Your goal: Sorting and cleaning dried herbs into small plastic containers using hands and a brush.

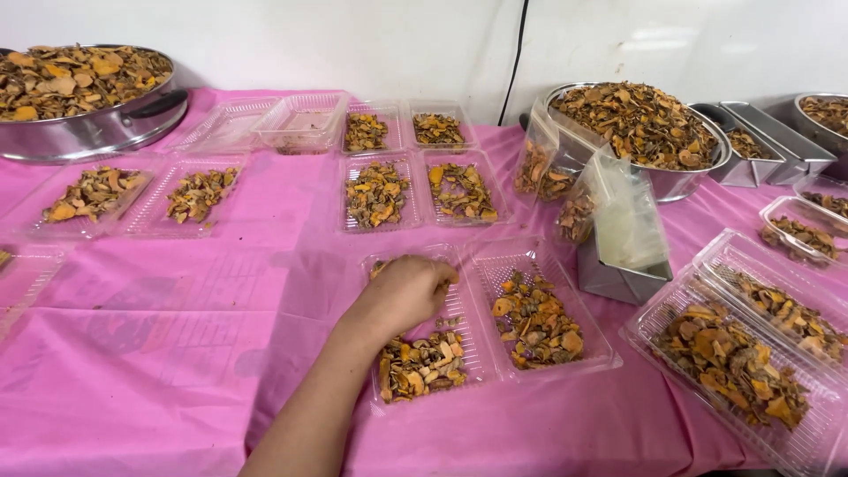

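Left hand (405,294) grip bunched (contents unseen) over clear tray (424,331) of dried slices (422,364).

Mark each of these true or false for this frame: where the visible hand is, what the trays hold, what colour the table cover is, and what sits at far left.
1. The hand reaches into a clear plastic tray of dried orange-brown slices. True.
2. The table cover is blue. False: it is pink.
3. Both of the person's hands are in view. False: only one hand and forearm show, and the frame does not settle which one.
4. A large metal pan heaped with the same dried slices sits at far left. True.
5. Every clear tray on the table is filled. False: two trays near the wall look empty.
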